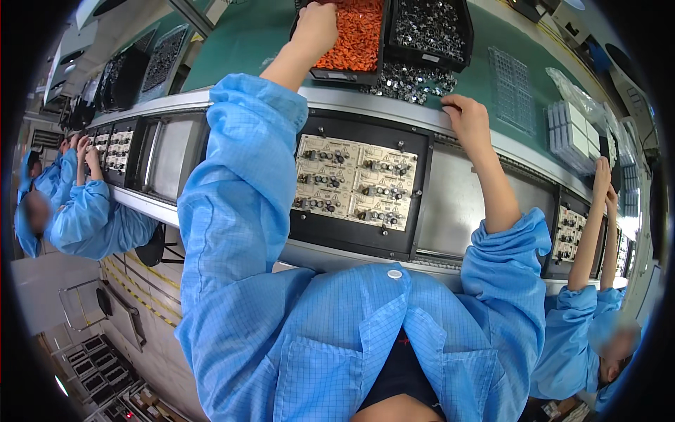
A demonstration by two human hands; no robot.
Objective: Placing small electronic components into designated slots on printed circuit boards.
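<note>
My left hand (316, 29) reaches over the left side of a black bin (376, 77) filled with small orange parts (351, 36). Its fingers are curled inward at the parts, and the fingertips are partly hidden. My right hand (470, 119) is at the bench edge, beside a loose pile of small silvery parts (411, 83). Thumb and fingers there are drawn together; anything between them is too small to name. Between my forearms lies a panel of pale circuit boards (355, 183) with dark components, set in a black carrier (337, 233).
A second black bin (457, 65) holds more silvery parts. Clear plastic trays (512, 90) and a stack of white blocks (573, 137) lie to the right. Co-workers in blue work at left (98, 218) and right (573, 337), along the same conveyor line (450, 200).
</note>
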